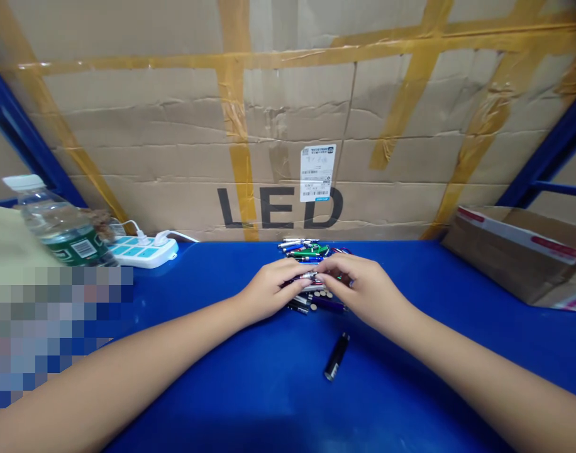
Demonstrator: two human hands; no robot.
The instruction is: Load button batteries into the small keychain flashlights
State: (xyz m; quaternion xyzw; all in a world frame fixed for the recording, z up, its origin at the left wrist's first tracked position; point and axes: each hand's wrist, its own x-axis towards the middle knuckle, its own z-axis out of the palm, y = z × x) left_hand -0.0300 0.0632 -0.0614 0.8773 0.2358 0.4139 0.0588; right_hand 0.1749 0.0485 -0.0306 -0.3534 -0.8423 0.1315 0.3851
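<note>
Over a pile of slim, pen-like metal tubes (307, 253), my left hand (273, 286) is closed in a pinch around a small silvery cylinder (309, 275). My right hand (361, 283) meets it from the other side, thumb and forefinger pinched at the cylinder's right end. What lies between those right fingertips is mostly hidden. Just below the hands are several small round discs (322, 294) and dark tubes (299, 304). Nearer to me, a short black tube (336, 358) with a pale label lies apart on the blue tabletop (269, 384).
A large taped cardboard box (175, 157) marked LED stands behind the table. At left are a white power strip (144, 250) with plugs and a clear water bottle (64, 226). An open cardboard box (500, 258) sits at right. Someone's pale clothing (7, 251) shows at far left.
</note>
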